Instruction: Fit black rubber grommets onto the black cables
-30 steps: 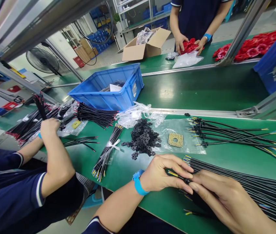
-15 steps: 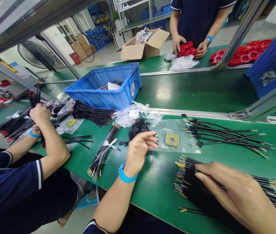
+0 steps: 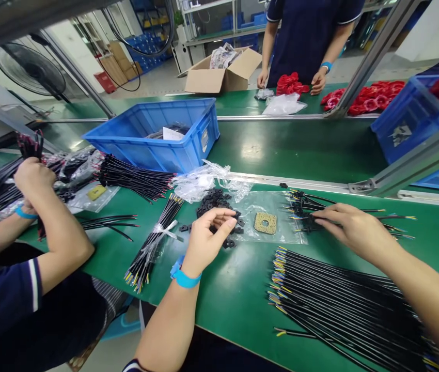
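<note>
My left hand (image 3: pixel 208 238) is curled over a pile of small black plastic clips (image 3: pixel 210 202), its thumb and fingertips drawn together around a small black clip (image 3: pixel 237 215). Over the group of black cables (image 3: pixel 392 217) at the right, my right hand (image 3: pixel 355 228) pinches a black cable near its clip; the fingers partly cover it. Several black clips sit at the left ends of that group. Nearer to me lies a wide row of black cables (image 3: pixel 343 299) with coloured wire ends. A sponge (image 3: pixel 265 223) with a square hole rests on a clear plastic bag (image 3: pixel 248 206) between my hands.
A tied cable bundle (image 3: pixel 153 243) lies left of my left hand. Behind stands a blue bin (image 3: pixel 145 150), with crumpled plastic bags (image 3: pixel 200 182) in front. A co-worker at the left grips cables (image 3: pixel 29 144); another, across the bench, is beside red pieces (image 3: pixel 291 84).
My right hand has moved from the near cable row up to the group behind it. My left hand has lowered to the clip pile and its fingers have closed. The view has shifted slightly.
</note>
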`<state>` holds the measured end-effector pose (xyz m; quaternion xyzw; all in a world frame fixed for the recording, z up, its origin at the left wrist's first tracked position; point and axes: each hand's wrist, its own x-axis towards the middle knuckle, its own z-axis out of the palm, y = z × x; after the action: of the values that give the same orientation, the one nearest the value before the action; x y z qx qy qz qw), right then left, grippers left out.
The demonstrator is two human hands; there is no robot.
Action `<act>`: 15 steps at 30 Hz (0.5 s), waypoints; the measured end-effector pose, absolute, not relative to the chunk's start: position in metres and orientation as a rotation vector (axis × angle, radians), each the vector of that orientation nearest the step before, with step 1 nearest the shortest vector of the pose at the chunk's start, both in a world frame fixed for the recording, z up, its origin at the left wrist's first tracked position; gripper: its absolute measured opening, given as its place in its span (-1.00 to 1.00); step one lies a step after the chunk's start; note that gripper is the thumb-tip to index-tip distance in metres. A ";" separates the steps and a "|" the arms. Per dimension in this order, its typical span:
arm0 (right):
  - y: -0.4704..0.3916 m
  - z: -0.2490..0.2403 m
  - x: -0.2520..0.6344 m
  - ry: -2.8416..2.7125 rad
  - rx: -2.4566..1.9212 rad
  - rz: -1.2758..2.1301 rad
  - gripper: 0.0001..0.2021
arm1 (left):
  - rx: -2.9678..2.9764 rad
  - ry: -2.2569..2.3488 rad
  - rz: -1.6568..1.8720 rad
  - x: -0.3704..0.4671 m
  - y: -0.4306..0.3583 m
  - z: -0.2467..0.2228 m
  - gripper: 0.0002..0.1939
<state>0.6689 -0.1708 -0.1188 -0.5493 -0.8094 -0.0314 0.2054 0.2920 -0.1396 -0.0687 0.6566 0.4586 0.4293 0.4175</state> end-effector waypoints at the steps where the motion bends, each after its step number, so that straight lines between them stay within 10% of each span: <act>1: -0.170 -0.120 0.668 -2.265 -1.518 -0.109 -0.48 | 1.723 1.168 1.026 0.292 -0.140 -0.070 -0.80; 15: -0.238 -0.102 0.641 -2.345 -1.625 0.443 -0.67 | 2.461 1.485 -0.141 0.301 -0.146 -0.061 -0.86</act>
<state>0.6411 -0.2378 -0.1024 -0.5583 -0.8057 0.1522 0.1266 0.3008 -0.1457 -0.0609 0.8477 0.5116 -0.0487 0.1314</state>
